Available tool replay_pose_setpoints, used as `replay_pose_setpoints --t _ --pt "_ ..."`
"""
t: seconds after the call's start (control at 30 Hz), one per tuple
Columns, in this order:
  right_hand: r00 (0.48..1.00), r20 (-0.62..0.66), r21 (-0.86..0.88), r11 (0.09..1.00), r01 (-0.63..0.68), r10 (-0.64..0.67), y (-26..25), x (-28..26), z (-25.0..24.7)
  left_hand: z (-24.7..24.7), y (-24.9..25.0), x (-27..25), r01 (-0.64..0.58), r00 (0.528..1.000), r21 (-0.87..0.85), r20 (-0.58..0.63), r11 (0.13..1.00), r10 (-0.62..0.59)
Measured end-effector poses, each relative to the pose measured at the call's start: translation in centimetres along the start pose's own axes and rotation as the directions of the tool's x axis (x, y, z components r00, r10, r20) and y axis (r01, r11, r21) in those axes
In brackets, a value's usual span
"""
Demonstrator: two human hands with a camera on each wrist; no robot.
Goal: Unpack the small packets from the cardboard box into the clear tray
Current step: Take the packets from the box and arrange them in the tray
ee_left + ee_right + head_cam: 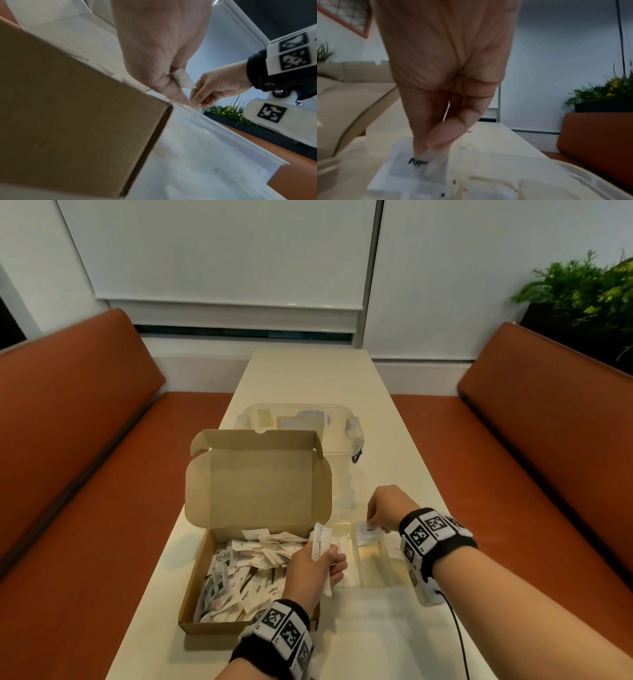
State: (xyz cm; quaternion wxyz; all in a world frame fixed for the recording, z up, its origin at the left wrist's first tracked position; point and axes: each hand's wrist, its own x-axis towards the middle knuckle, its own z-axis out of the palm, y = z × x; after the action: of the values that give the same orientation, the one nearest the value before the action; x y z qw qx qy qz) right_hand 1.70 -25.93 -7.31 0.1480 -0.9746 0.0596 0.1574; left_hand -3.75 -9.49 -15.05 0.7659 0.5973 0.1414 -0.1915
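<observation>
Pinching a Pepper packet [418,163] over the clear tray [373,563], right hand [385,510]; left hand [313,571] grips a few white packets [321,539] at the cardboard box [205,587] right edge. Box left, tray right, touching, on near bench [308,374].

packets [222,568] in the box read "stevia" and "sugar"; the packet [418,166] under the fingers reads "pepper".

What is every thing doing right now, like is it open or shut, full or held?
Cardboard box: lid up, many packets inside.
Clear tray: open-topped, a few packets in.
Pepper packet: pinched by right hand, over the tray.
White packets: gripped by left hand.
Lidded clear container: closed, behind the box.
</observation>
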Motion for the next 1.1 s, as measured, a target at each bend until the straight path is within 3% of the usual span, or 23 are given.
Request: replay_pose_setpoints --t 0.4,1.1 --pt "0.999 0.044 -0.292 0.956 -0.005 0.019 -1.5 1.6 1.6 0.0 0.1 -0.2 0.028 0.999 0.038 -0.023 0.999 -0.027" --pt "0.999 0.032 -0.363 0.932 -0.006 0.019 -0.8 3.0 3.4 -0.2 0.4 -0.9 0.002 1.000 0.037 -0.010 0.999 -0.002"
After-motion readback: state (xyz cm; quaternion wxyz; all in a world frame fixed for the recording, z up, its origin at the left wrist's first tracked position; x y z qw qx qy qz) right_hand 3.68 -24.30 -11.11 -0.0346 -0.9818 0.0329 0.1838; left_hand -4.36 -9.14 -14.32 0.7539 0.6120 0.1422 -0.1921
